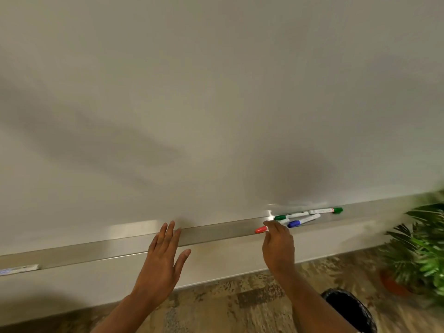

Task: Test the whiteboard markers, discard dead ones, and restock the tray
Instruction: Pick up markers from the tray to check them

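A large whiteboard (216,92) fills most of the view, with a metal tray (211,233) running along its bottom edge. Several markers lie in the tray at the right: a red-capped marker (261,229), a blue-capped marker (303,220) and two green-capped markers (291,216) (326,210). My right hand (278,246) reaches over the tray, its fingers curled on the red-capped marker's barrel. My left hand (163,258) is flat and spread, fingertips at the tray's front edge, holding nothing.
A whiteboard eraser (20,269) lies in the tray at the far left. A black-lined bin (350,311) stands on the floor at the lower right. Beside it is a potted green plant (422,251).
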